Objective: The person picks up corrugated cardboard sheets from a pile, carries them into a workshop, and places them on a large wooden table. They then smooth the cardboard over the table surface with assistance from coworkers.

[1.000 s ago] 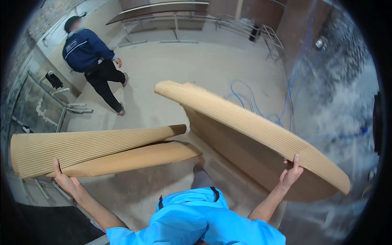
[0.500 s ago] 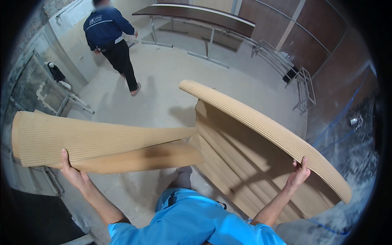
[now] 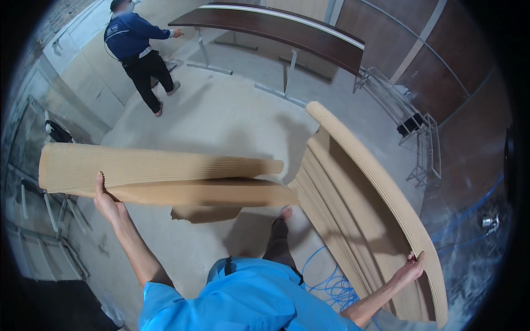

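Stretched between my two hands is a large sheet of tan corrugated cardboard (image 3: 342,209), ribbed on one face and curling at both ends. My left hand (image 3: 109,205) grips the narrow rolled part at the left, its thumb on the ribbed face and the other fingers hidden underneath. At the right, my right hand (image 3: 409,269) pinches the curled-over rim of the wide, trough-like part. Some folds run along the inside of that part. A piece of the cardboard hangs below the left roll, above the floor.
A long dark-topped table (image 3: 265,33) on metal legs stands at the back. Left of it a person (image 3: 141,55) in a dark blue jacket stretches an arm towards it. Metal frames (image 3: 428,149) line the right wall. Blue hose (image 3: 337,289) lies coiled on the floor near my legs.
My view has shifted. The cardboard's right part has swung lower and more upright in the picture, my right hand with it. The person now reaches an arm out to the table.
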Available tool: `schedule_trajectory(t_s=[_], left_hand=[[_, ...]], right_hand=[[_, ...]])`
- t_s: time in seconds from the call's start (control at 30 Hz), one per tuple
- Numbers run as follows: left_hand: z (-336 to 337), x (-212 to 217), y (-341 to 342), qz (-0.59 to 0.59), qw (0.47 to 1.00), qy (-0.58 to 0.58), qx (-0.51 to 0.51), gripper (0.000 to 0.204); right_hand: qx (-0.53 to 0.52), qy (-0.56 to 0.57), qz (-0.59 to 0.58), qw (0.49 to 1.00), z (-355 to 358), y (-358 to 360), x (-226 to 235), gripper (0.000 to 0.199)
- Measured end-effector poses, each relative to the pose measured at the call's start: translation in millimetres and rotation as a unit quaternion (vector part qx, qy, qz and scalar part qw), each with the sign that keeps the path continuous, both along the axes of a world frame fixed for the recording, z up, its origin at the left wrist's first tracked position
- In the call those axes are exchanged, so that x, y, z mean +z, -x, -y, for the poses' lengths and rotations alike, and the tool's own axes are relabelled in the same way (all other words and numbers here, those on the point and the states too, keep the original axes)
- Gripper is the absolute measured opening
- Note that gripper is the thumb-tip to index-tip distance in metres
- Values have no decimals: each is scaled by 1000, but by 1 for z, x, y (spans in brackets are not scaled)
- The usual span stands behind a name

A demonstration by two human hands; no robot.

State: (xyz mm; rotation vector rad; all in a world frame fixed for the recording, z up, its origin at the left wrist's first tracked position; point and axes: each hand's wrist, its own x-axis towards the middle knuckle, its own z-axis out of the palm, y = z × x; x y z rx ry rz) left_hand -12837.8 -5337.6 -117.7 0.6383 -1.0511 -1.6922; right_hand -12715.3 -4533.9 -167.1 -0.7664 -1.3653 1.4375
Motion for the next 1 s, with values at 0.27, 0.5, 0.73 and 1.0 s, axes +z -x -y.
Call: schedule_trajectory(t_s=[0.27, 0.5, 0.73, 1.0], left_hand=[[-44, -13, 156, 38, 994, 36, 95, 37], [-90, -48, 275, 48, 988, 17, 146, 36], [-155, -95, 417, 93, 979, 10, 180, 33], [-189, -103, 514, 93, 970, 32, 221, 29]], right_hand=[[-50, 41, -1, 998, -104, 222, -52, 33], [-107, 58, 62, 991, -215, 333, -65, 40], [-191, 3, 98, 977, -262, 401, -22, 43], [-202, -2, 98, 975, -318, 488, -38, 42]])
